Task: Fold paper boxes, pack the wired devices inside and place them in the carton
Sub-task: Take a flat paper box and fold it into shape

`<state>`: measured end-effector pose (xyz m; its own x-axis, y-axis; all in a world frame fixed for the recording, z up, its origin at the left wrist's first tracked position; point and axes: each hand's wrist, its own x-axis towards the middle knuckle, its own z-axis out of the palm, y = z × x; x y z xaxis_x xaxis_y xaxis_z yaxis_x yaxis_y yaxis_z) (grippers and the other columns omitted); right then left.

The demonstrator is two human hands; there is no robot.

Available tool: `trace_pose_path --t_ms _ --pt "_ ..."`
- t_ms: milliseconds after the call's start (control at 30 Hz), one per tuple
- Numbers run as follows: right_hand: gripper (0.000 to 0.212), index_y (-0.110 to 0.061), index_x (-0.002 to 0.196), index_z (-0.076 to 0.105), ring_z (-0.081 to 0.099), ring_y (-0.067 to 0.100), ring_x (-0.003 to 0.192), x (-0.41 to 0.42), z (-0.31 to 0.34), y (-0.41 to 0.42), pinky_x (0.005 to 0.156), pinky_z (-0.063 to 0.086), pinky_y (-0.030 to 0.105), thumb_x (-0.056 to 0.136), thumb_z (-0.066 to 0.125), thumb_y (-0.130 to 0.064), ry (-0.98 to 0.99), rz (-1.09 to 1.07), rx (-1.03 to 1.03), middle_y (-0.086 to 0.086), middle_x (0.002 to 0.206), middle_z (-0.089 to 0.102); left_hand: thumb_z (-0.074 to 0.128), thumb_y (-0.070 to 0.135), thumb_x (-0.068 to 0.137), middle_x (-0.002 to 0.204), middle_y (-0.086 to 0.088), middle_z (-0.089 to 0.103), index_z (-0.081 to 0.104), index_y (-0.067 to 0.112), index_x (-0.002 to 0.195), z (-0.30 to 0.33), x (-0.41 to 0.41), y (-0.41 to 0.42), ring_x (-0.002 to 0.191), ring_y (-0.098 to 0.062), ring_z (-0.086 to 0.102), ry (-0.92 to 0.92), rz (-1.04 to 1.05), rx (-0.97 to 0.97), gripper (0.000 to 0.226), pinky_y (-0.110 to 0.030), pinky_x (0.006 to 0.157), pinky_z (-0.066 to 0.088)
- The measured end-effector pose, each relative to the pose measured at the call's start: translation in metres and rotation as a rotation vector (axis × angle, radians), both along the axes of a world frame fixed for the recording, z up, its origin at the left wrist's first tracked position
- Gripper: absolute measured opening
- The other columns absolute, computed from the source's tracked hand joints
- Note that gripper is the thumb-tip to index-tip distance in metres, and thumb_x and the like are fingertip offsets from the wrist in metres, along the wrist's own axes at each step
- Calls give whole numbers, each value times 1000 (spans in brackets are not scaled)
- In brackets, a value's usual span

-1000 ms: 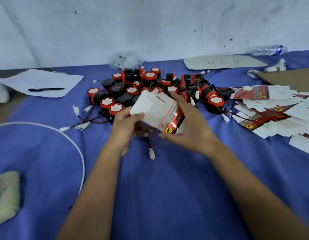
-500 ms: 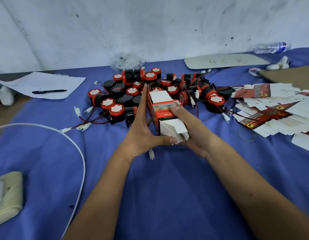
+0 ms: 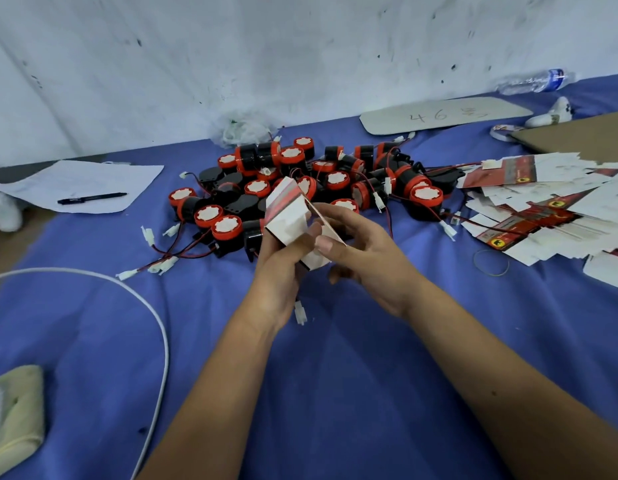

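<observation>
Right — your left hand (image 3: 278, 271) grips the paper box (image 3: 289, 220) from below, held above the cloth just in front of the device pile (image 3: 311, 188); right hand (image 3: 361, 251) pinches its side flap. Tuck that flap square w/ 2 fingers — don't crush the walls.

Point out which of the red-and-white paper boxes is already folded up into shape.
The paper box held between the left hand and right hand; it stands up as a box, while the others lie flat in the stack at right.

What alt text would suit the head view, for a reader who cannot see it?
Both hands, left hand and right hand, hold a half-folded paper box over a blue table. Behind lies a pile of red-and-black wired devices; flat boxes lie right.
</observation>
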<state>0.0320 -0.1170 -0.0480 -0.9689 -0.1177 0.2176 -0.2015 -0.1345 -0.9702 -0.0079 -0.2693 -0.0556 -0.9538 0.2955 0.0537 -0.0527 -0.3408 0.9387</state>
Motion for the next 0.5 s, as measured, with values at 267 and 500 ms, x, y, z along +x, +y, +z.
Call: trace_pose_path --t_ms 267,500 --pt "32 -12 97 64 60 13 59 -5 -6 -1 46 43 21 85 80 -36 9 -338 50 1 82 72 73 18 81 134 -16 62 47 15 147 12 6 -2 116 -31 61 -28 -225 136 71 -43 92 57" --pt "37 -18 109 60 56 20 41 -4 -6 4 36 41 26 86 80 -38 25 -309 151 10 81 71 57 68 89 167 4 31 37 44 154 8 2 -1 156 -20 26 399 27 -255 71 -55 124 29"
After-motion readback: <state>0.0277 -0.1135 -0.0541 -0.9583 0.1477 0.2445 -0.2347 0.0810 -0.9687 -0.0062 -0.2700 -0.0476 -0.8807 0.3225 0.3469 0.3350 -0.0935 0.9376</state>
